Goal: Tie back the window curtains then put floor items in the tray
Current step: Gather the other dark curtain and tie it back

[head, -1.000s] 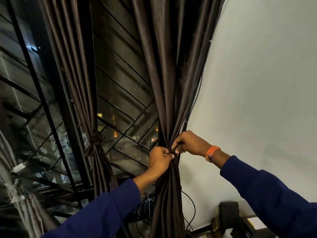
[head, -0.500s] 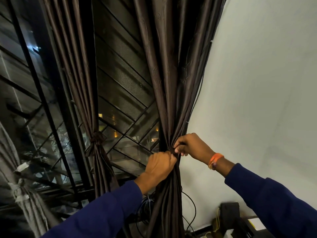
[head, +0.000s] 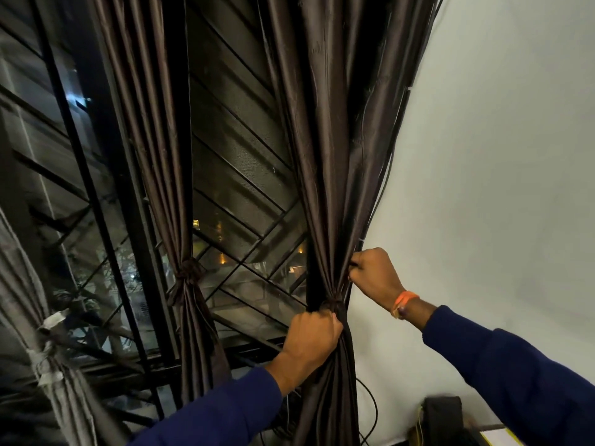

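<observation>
The right-hand curtain, beside the wall, is now cinched at a knot of its own dark fabric. A second ago both hands were pinching together at that spot; since then they have been drawn apart. The left hand is clenched round the gathered fabric just below the knot, while the right hand pinches the folds above it. The knot is judged nearly tight. The middle curtain is already tied; floor items are barely seen.
</observation>
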